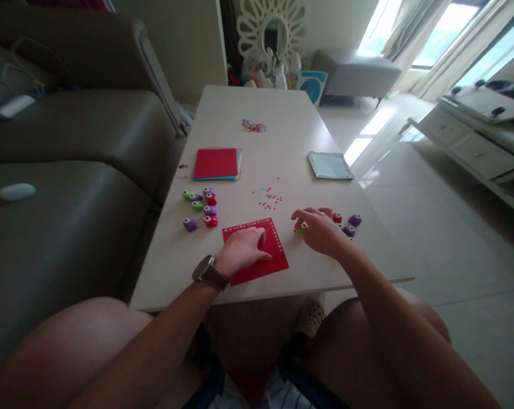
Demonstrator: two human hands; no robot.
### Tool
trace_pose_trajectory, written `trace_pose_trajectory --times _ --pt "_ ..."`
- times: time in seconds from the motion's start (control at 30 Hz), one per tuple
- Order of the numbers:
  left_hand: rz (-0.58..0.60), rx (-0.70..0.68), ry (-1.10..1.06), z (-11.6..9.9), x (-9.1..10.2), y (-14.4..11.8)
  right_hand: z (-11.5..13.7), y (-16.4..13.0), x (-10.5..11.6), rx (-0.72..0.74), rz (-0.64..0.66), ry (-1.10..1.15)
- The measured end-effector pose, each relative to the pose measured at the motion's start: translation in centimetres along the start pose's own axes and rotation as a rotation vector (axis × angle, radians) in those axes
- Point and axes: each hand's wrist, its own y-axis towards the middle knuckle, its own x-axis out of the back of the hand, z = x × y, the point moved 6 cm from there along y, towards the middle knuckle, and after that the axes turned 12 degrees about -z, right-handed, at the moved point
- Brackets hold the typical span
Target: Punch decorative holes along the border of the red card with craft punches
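Observation:
My left hand point(245, 248) lies on a red paper sheet point(278, 262), thumb and forefinger spread apart. Small punched holes run along the sheet's top edge and part of its right edge. A brown-strapped watch point(208, 271) is on that wrist. My right hand point(320, 230) hovers over the table to the right, fingers loosely bent and apart. Just under its fingers sits a small green craft punch point(301, 228), partly hidden. Beside this hand stand purple punches point(355, 220) and a red punch point(337, 217).
Several coloured punches point(210, 211) stand at the left, below a stack of coloured paper point(216, 163). Red paper bits point(271, 199) lie mid-table, and a multicoloured pile of bits point(254, 126) farther back. A pale, hole-edged sheet point(330, 165) is at right. The sofa point(69, 193) flanks the table.

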Motion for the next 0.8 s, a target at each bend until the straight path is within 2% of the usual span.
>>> trace_pose_trajectory --times 0.1,0.27,0.6,0.8 --pt "0.000 -0.002 -0.002 0.2 -0.1 0.1 0.0 -0.2 -0.7 0.026 0.067 -0.059" --pt "-0.010 -0.014 -0.009 0.3 -0.3 0.1 -0.6 -0.3 -1.2 0.000 0.082 -0.155" --pt "-0.004 0.007 0.004 0.2 -0.1 0.0 0.2 -0.4 -0.6 0.031 0.025 0.013" --pt "0.012 0.006 0.009 0.0 0.0 -0.1 0.1 0.0 -2.0 0.000 0.068 0.022"
